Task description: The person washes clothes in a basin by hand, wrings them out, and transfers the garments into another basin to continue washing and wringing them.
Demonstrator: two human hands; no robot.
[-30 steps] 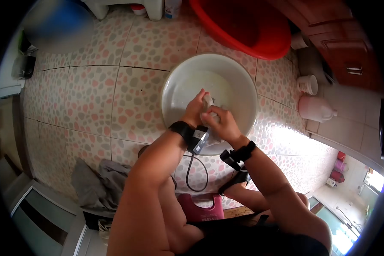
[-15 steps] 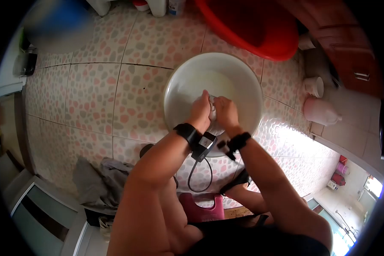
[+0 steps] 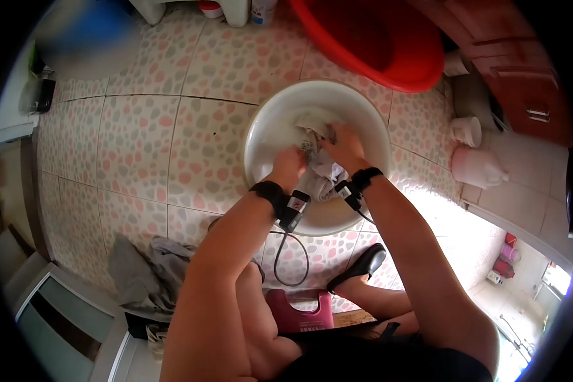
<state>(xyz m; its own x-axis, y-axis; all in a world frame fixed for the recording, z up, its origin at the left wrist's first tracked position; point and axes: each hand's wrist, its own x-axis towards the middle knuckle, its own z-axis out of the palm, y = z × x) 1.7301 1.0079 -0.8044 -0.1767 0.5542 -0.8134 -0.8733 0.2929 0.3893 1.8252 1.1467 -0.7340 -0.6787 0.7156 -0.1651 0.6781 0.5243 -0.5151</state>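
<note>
A white basin (image 3: 256, 153) with some cloudy water in it stands on the floor in front of me. Inside lies a wet, light-coloured cloth (image 3: 323, 177) with a small dark patterned patch, bunched up and partly spread. My left hand (image 3: 289, 167) is closed at the left edge of the cloth, gripping it by the patterned part. On the other side my right hand (image 3: 344, 151) has its fingers curled round the upper right of the cloth. Both wrists carry black straps with small devices and a cable.
A large red tub (image 3: 388, 70) stands beyond the basin, beside a reddish cabinet (image 3: 528, 95). At right are a white bucket (image 3: 467, 130) and a pinkish plastic jug (image 3: 477, 167). Grey clothing (image 3: 146, 274) lies at lower left. A pink stool (image 3: 302, 311) is under me.
My hands have moved apart. The cloth, squeezed into a small bundle between them before, now hangs loosened and spread in the basin.
</note>
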